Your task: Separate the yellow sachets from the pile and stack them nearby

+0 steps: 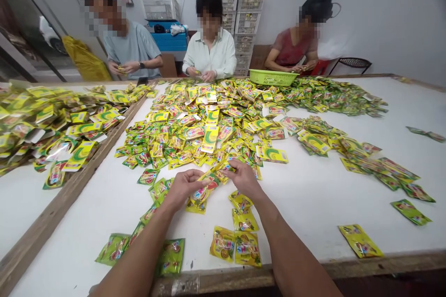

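My left hand (pixel 186 186) pinches a green and yellow packet (pixel 206 190) by its left side, just in front of the large heap. Close by on the right, my right hand (pixel 242 177) has its thumb and fingers pressed together on a small yellow packet (pixel 226 165), next to the packet's upper end. A heap of small boxes and sachets (pixel 188 132) lies beyond both hands. Yellow sachets (pixel 245 220) form a strip beside my right forearm, and green sachets (pixel 172 255) lie beside and partly behind my left forearm.
A wooden strip (pixel 80 185) divides the white table (pixel 306 222), with another heap (pixel 45 120) to its left. Three people work across the table. A green basket (pixel 273 77) stands near the far edge. More packets (pixel 360 240) are scattered at the right.
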Demonstrator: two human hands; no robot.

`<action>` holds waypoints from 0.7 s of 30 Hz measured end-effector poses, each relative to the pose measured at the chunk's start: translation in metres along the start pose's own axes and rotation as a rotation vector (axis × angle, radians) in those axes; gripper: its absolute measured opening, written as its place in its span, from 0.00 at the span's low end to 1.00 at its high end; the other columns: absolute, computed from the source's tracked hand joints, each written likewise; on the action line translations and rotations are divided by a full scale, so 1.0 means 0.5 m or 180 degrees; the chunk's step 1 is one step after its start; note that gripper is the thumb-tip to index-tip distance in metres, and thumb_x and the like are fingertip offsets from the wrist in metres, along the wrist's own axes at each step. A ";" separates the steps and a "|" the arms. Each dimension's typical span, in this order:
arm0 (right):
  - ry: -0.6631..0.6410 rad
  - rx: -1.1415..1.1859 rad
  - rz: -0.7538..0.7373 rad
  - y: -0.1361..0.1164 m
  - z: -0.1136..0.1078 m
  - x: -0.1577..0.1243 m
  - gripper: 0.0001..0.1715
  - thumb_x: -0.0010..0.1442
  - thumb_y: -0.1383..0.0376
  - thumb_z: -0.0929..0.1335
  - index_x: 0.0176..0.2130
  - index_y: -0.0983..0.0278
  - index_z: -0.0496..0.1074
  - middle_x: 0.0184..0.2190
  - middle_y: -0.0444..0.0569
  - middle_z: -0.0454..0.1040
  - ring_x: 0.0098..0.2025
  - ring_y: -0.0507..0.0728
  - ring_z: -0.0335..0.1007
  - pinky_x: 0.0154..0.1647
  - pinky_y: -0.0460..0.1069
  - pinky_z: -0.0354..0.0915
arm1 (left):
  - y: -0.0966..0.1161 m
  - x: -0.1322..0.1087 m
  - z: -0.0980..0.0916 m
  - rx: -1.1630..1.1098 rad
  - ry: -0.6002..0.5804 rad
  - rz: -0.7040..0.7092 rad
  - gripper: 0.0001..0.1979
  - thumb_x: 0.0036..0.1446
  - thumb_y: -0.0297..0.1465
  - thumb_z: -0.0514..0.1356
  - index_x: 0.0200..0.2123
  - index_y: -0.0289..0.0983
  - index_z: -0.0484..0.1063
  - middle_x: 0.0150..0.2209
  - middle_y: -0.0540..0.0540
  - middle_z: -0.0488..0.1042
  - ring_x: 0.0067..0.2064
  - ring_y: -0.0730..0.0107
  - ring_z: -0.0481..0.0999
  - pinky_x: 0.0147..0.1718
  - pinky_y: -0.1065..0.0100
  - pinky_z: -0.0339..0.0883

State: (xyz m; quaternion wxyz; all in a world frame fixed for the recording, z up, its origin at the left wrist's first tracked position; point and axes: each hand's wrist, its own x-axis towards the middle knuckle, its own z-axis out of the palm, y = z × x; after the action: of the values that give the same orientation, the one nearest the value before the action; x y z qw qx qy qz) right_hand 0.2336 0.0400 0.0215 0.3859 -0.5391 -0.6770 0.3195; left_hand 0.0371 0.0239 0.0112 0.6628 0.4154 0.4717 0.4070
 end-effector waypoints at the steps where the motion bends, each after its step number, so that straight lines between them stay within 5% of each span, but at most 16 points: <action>1: 0.0002 0.0062 -0.0019 0.001 0.002 0.000 0.18 0.51 0.57 0.67 0.19 0.62 0.59 0.22 0.42 0.60 0.27 0.52 0.55 0.29 0.47 0.53 | -0.001 0.001 0.002 0.0031 0.0012 0.0015 0.20 0.33 0.36 0.72 0.31 0.34 0.74 0.29 0.46 0.79 0.29 0.68 0.77 0.31 0.70 0.67; 3: 0.0022 0.0278 -0.0003 0.002 0.009 0.000 0.10 0.49 0.58 0.68 0.26 0.62 0.69 0.27 0.44 0.69 0.30 0.53 0.61 0.32 0.47 0.57 | -0.004 0.000 0.012 0.0063 0.0065 0.0076 0.20 0.32 0.36 0.73 0.31 0.34 0.74 0.28 0.47 0.79 0.30 0.68 0.77 0.32 0.70 0.67; 6: 0.0158 0.0657 0.0183 0.003 0.021 -0.001 0.13 0.46 0.58 0.70 0.33 0.62 0.73 0.28 0.45 0.72 0.29 0.53 0.63 0.31 0.48 0.59 | -0.004 -0.006 0.032 -0.0059 0.0007 -0.0040 0.21 0.37 0.39 0.70 0.34 0.34 0.74 0.29 0.46 0.78 0.31 0.68 0.76 0.33 0.70 0.67; 9: 0.0376 0.0942 0.0402 0.000 0.032 -0.001 0.13 0.46 0.56 0.70 0.30 0.63 0.72 0.19 0.40 0.63 0.23 0.51 0.56 0.24 0.46 0.55 | -0.004 -0.015 0.049 -0.0256 -0.0426 -0.0495 0.23 0.40 0.40 0.69 0.38 0.34 0.72 0.28 0.46 0.77 0.28 0.68 0.76 0.29 0.68 0.68; 12: 0.0666 0.1086 0.0499 -0.004 0.039 0.001 0.15 0.44 0.54 0.71 0.26 0.62 0.69 0.17 0.39 0.59 0.22 0.50 0.54 0.23 0.46 0.54 | -0.006 -0.021 0.054 -0.0126 -0.0689 -0.0470 0.23 0.37 0.36 0.71 0.36 0.34 0.69 0.25 0.47 0.75 0.24 0.69 0.74 0.25 0.69 0.66; 21: 0.0937 0.1331 0.0623 -0.005 0.049 -0.005 0.18 0.42 0.54 0.72 0.25 0.63 0.66 0.22 0.41 0.63 0.27 0.52 0.58 0.29 0.47 0.59 | -0.003 -0.022 0.050 0.0143 -0.0549 -0.0381 0.20 0.40 0.35 0.69 0.37 0.34 0.69 0.26 0.48 0.75 0.24 0.71 0.73 0.26 0.69 0.68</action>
State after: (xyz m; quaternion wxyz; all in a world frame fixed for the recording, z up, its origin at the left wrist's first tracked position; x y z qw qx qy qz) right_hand 0.2116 0.0365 0.0110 0.5503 -0.5513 -0.4776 0.4063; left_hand 0.0589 0.0091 0.0183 0.7146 0.4347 0.4458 0.3187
